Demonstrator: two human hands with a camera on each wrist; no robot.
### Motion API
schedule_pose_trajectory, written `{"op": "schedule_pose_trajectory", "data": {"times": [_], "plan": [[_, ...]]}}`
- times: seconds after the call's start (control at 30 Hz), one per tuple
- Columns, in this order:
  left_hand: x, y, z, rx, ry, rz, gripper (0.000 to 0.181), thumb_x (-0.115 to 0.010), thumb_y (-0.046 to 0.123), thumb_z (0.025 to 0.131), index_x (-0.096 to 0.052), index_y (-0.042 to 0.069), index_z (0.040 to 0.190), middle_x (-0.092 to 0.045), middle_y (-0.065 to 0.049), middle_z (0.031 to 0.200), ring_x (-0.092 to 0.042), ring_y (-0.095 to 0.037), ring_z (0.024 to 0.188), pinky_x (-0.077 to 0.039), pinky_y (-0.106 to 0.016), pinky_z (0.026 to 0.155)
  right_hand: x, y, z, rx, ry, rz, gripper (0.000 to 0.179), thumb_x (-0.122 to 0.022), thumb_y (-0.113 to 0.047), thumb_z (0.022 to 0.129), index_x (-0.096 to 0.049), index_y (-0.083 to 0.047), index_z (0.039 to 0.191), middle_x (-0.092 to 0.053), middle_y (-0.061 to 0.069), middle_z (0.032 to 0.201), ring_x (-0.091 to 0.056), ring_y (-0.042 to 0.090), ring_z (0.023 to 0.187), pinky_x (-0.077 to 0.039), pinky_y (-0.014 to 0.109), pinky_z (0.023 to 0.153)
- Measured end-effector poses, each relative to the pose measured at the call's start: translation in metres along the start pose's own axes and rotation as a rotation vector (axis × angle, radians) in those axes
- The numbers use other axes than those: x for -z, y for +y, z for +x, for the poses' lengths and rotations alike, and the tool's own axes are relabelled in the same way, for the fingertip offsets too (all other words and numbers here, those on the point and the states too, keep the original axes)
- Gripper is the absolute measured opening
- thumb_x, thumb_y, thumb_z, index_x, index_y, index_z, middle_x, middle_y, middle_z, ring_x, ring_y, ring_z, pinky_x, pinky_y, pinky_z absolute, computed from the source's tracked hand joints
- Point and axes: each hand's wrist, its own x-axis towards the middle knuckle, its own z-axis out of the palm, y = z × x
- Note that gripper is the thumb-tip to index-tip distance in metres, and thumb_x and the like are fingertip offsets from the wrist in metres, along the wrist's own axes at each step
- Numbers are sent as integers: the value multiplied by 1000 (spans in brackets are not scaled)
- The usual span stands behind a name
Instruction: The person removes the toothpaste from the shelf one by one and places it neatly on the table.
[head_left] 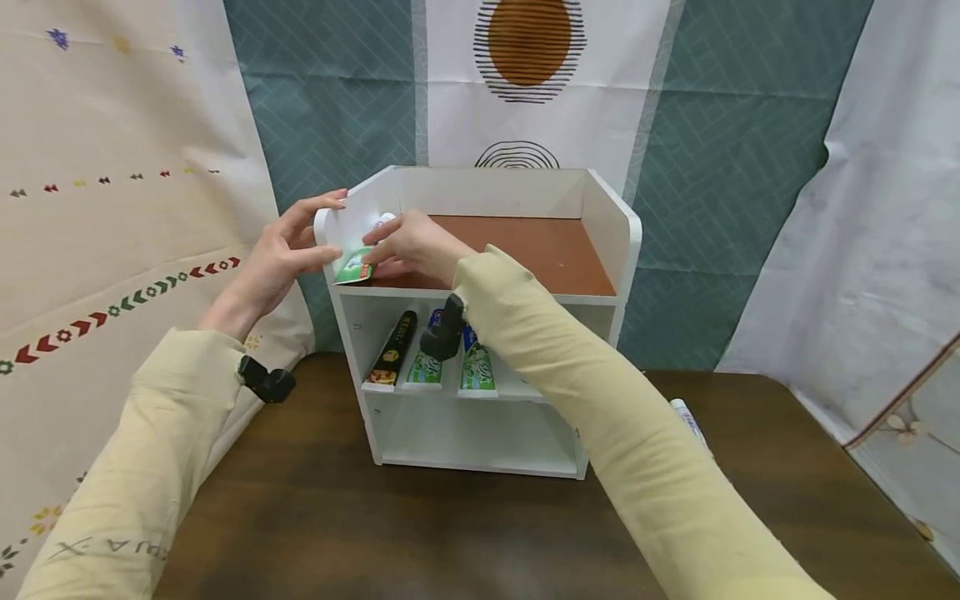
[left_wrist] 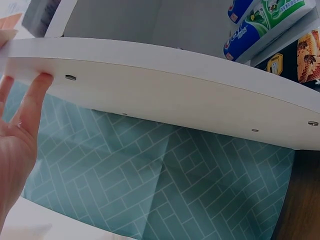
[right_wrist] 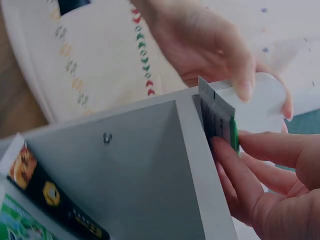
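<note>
The right hand (head_left: 416, 246) pinches a green tube (head_left: 354, 267) between thumb and fingers at the left end of the brown top shelf (head_left: 558, 250), crimped end near the front edge. The left hand (head_left: 281, 254), fingers spread, grips the white side panel (head_left: 363, 210) thumb-inside. Keeping that brace and lowering the tube flat beside the panel before loosening would likely serve best. The shelf unit stands on a dark wooden table (head_left: 375, 533); teal patterned cloth (head_left: 750, 208) hangs behind.
</note>
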Motion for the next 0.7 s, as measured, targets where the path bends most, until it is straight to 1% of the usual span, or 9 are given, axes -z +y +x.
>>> {"op": "schedule_pose_trajectory", "data": {"times": [0.1, 0.23, 0.37, 0.53, 0.7], "plan": [[0, 0, 1, 13, -7, 18, 46, -58, -9, 82, -54, 14, 122, -29, -2, 143, -36, -29, 119, -48, -29, 73, 5, 1, -2, -24, -13, 35, 37, -63, 10, 78, -57, 4, 115, -52, 11, 102, -61, 22, 73, -50, 30, 67], [1, 2, 3, 19, -10, 44, 45, -59, -7, 82, -53, 14, 122, -29, -2, 143, -37, -30, 117, -47, -30, 73, 14, -1, -8, -15, -30, 14, 39, -63, 11, 78, -58, 2, 116, -52, 11, 106, -60, 23, 77, -49, 31, 69], [1, 4, 5, 22, -9, 67, 47, -60, -5, 82, -53, 15, 123, -29, -1, 142, -37, -31, 116, -46, -31, 74, 28, -7, -17, -16, -19, 6, 41, -63, 11, 78, -59, 0, 117, -49, 10, 113, -58, 24, 84, -49, 31, 71], [0, 3, 5, 24, -5, 71, 47, -61, -5, 82, -53, 14, 124, -29, -1, 142, -37, -30, 117, -47, -29, 74, 48, -15, -31, -14, -6, -12, 41, -63, 10, 79, -59, -2, 117, -48, 11, 117, -57, 25, 90, -47, 31, 75], [1, 2, 1, 21, -6, 59, 48, -60, -7, 82, -52, 14, 125, -29, -2, 143, -38, -29, 117, -47, -28, 73, 69, -23, -50, 17, -8, 36, 42, -61, 11, 80, -56, 0, 120, -47, 14, 119, -56, 27, 93, -46, 33, 78]]}}
